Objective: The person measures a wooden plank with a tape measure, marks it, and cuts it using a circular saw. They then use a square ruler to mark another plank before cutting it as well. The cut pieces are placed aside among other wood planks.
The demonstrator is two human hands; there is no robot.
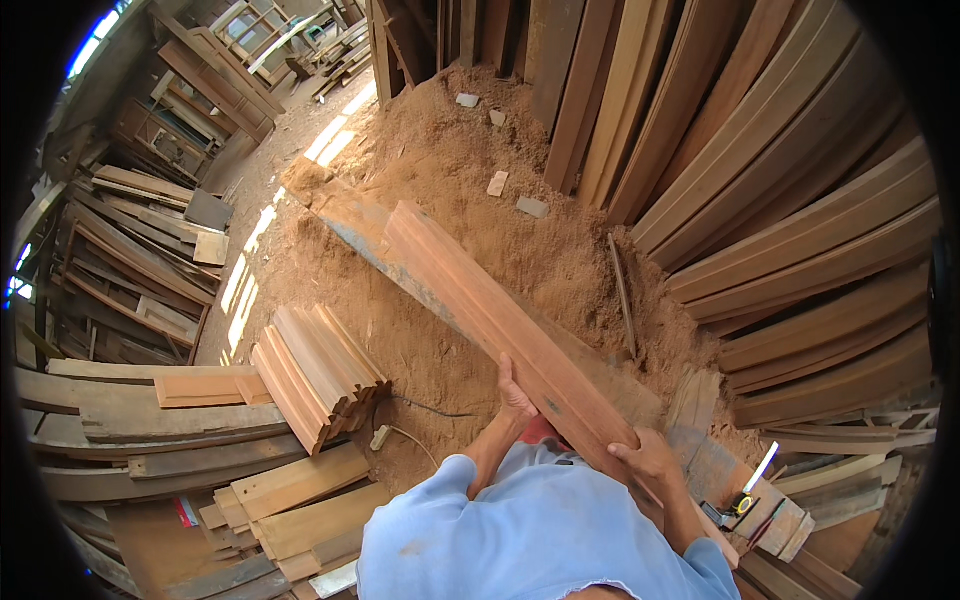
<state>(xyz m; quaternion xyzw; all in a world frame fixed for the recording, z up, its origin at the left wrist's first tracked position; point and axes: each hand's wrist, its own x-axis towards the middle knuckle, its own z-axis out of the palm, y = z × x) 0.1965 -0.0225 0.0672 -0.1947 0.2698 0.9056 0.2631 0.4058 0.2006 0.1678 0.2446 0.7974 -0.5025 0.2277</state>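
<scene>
A long reddish-brown wooden board (490, 305) with a grooved, moulded face slants from the upper left down toward my body. My left hand (515, 390) grips its left edge about midway along, fingers pressed against the side. Close to the near end, my right hand (648, 458) holds the board with the thumb on top; its other fingers are hidden beneath. Under the board runs a sawdust-covered grey plank (370, 250).
Sawdust (470, 150) heaps around the plank. Tall boards (690, 110) lean along the right. A stack of moulded pieces (315, 370) and flat offcuts (300, 500) lie at left. A tape measure (742, 503) sits on wood at lower right. A cable (430, 408) crosses the floor.
</scene>
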